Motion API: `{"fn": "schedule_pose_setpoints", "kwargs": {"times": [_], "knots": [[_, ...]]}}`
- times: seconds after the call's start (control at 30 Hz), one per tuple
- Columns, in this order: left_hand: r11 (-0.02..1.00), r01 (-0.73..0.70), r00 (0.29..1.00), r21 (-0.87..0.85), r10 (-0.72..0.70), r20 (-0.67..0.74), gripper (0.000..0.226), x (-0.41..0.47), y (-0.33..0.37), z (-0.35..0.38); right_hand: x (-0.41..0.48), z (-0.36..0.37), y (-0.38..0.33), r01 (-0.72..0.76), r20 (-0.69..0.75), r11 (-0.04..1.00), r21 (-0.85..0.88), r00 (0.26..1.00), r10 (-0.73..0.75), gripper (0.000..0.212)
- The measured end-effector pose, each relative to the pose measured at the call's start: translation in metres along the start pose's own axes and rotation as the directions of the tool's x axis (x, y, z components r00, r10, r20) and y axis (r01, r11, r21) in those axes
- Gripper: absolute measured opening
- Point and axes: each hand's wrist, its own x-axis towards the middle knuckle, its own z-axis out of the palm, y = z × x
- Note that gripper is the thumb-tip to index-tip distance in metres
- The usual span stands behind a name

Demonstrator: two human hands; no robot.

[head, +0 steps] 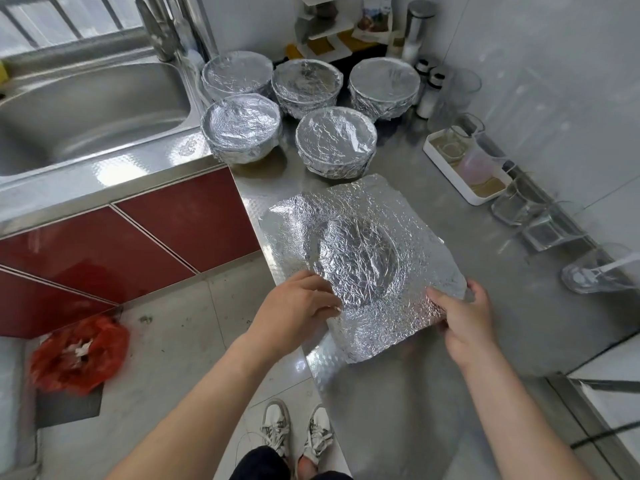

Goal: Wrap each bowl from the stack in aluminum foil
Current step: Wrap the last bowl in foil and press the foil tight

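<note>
A: Where is the crumpled silver aluminium foil sheet (360, 251)?
B: It lies on the near part of the shiny steel desk (519, 271), with a round hollow in its middle.
A: And the grip of each hand?
B: The left hand (301, 303) pinches the near-left edge with curled fingers. The right hand (464, 320) pinches the near-right corner, thumb on top.
A: The wrapped ones?
B: Five round foil-covered bowls (336, 142) stand behind, beside the steel sink (69, 126).
</note>
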Motion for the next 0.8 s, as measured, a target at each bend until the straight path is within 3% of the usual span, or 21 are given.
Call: {"fn": "schedule_pose_setpoints", "kwargs": {"times": [0.1,0.17,0.2,0.23,0.3,0.37,0.47,0.53,0.63,0.8], "knots": [[1.000,-0.003,1.000,0.010,0.003,-0.013,0.012,0.002,0.000,0.000,-0.003,0.002,-0.006,0.056,-0.033,0.991,-0.121,0.998,-0.061,0.088],[0.999,-0.022,1.000,0.026,0.022,-0.018,0.014,0.003,-0.001,0.002,-0.013,0.002,-0.013,0.170,-0.106,0.922,-0.348,0.970,-0.219,0.090],[0.999,-0.033,0.999,0.034,0.034,-0.014,0.015,0.003,-0.003,0.004,-0.020,0.002,-0.017,0.259,-0.126,0.805,-0.534,0.917,-0.379,0.089],[0.998,-0.044,0.999,0.043,0.045,-0.010,0.016,0.002,-0.005,0.005,-0.024,0.001,-0.020,0.370,-0.071,0.616,-0.695,0.818,-0.571,0.083],[0.996,-0.064,0.998,0.063,0.065,-0.009,0.019,0.001,-0.009,0.008,-0.030,0.006,-0.025,0.614,0.194,0.241,-0.752,0.555,-0.809,0.052],[0.993,-0.084,0.996,0.085,0.086,-0.021,0.019,0.000,-0.010,0.009,-0.041,0.020,-0.024,0.829,0.507,0.052,-0.557,0.389,-0.769,0.026],[0.986,-0.126,0.989,0.111,0.133,-0.059,0.016,0.002,-0.008,0.009,-0.063,0.044,-0.005,0.887,0.808,-0.255,-0.384,0.189,-0.558,0.011],[0.984,-0.142,0.985,0.112,0.151,-0.079,0.013,0.003,-0.010,0.010,-0.069,0.052,0.009,0.870,0.866,-0.346,-0.352,0.162,-0.472,0.013],[0.980,-0.165,0.979,0.114,0.176,-0.101,0.006,0.002,-0.011,0.010,-0.068,0.055,0.018,0.856,0.873,-0.371,-0.359,0.169,-0.457,0.013],[0.972,-0.197,0.966,0.129,0.215,-0.144,0.022,0.002,-0.014,0.014,-0.073,0.059,0.024,0.831,0.877,-0.427,-0.355,0.138,-0.461,0.010]]}}
